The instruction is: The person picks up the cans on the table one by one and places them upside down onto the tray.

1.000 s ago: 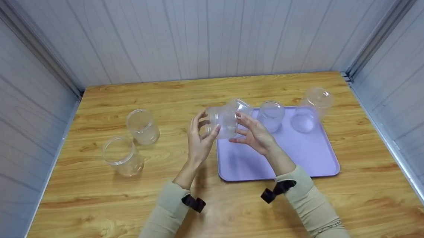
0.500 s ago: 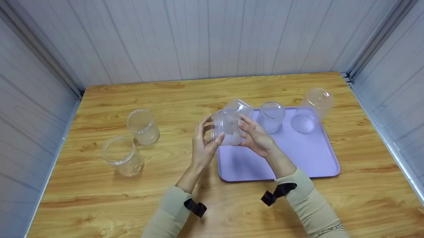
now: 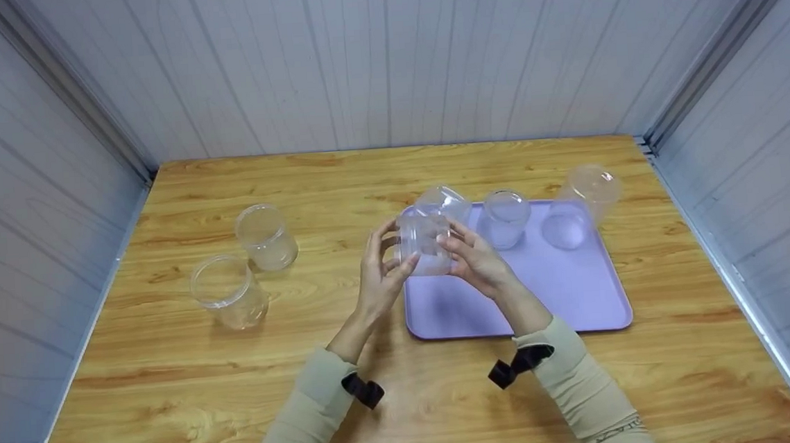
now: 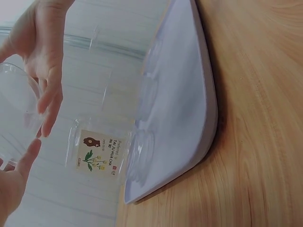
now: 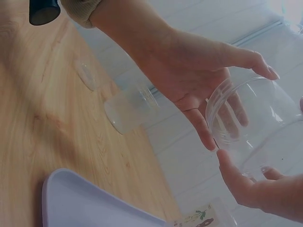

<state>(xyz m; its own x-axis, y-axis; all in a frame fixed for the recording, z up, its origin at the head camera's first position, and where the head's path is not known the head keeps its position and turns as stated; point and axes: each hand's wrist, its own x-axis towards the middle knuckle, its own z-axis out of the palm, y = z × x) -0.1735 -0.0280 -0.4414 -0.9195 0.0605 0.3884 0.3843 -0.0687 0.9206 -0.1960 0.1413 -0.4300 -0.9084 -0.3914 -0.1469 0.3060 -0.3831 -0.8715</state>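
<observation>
Over the left part of the lilac tray (image 3: 533, 302), both hands hold a clear plastic jar (image 3: 421, 237) lying sideways. My left hand (image 3: 378, 278) grips it around the threaded mouth end, thumb toward me. At the opposite end, my right hand (image 3: 485, 265) has its fingers and thumb around the jar's wall. In the right wrist view the jar (image 5: 258, 118) looks see-through, with the left fingers showing through it. Behind it, at the tray's far left corner, stands another clear jar (image 3: 446, 200), whose printed label (image 4: 99, 151) with flowers shows in the left wrist view.
Two more clear jars, one in the middle (image 3: 506, 217) and one at the right (image 3: 591, 190), stand along the tray's far side. On the wooden table (image 3: 170, 390) at left are two clear jars, a farther (image 3: 267, 237) and a nearer one (image 3: 229, 292). Pale panel walls (image 3: 383, 55) enclose the table.
The held jar has come slightly toward me and to the right, both hands moving with it. My right fingers have closed in around its end. The standing jars and tray stay in place.
</observation>
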